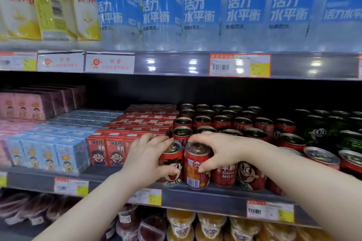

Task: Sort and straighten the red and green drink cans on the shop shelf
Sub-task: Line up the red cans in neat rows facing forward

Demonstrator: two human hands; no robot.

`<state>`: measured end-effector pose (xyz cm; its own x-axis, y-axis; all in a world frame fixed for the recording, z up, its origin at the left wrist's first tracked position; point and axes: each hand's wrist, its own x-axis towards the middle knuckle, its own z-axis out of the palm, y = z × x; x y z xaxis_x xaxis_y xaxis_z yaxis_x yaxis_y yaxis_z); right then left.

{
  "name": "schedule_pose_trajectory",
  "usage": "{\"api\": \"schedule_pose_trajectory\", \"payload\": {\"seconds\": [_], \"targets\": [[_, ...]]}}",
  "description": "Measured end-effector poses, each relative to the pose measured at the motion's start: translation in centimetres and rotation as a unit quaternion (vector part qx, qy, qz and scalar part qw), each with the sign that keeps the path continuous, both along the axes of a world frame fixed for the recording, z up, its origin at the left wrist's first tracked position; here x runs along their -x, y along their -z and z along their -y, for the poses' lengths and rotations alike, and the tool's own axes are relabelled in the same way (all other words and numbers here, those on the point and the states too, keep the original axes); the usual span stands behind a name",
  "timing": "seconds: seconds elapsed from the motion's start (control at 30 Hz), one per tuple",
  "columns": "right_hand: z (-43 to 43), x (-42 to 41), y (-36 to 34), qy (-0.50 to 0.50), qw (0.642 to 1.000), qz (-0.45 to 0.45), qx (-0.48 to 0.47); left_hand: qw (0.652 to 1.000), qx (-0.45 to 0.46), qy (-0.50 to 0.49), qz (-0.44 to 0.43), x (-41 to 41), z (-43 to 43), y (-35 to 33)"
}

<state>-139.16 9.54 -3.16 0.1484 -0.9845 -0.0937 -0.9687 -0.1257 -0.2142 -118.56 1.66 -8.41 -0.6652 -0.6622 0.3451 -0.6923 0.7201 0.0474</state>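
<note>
Red cans: rows of them on the middle shelf, from its centre toward the right, with the front row at the front edge.

Left end of shelf: pink cartons, then blue cartons, then red cartons just beside the can block.

Left hand wraps the leftmost front can, the face can. Fingers are curled over its top rim, thumb on the printed face. This can is upright at the front edge.

Barcode can is touching its right side, turned so the barcode faces out. I cannot tell whether its base sits flat.

Right hand is clamped on the barcode can, fingers over the lid and thumb pressed on the side.

Further right, the front-row cans show the face and "Drink Milk" print.

Green cans are at the right end, beside the red rows and partly in shadow.
</note>
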Motion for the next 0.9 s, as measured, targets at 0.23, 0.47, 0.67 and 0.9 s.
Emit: {"api": "schedule_pose_trajectory", "payload": {"seconds": [0.23,0.47,0.67,0.9], "targets": [[-0.3,0.7,0.5,-0.002,1.0,0.013,-0.005,1.0,0.012,-0.001,-0.023,0.6,-0.3,0.2],[-0.8,0.8,0.4,-0.006,1.0,-0.015,0.007,1.0,0.004,-0.021,-0.004,1.0,-0.4,0.2],[-4.7,5.9,-3.2,0.123,0.984,0.052,0.12,0.999,-0.032,-0.016,-0.033,1.7,-1.4,-0.6],[-9.6,13.4,-1.5,0.268,0.96,-0.033,0.071,0.998,-0.047,0.05,-0.01,7.0,-2.6,-2.9]]}}
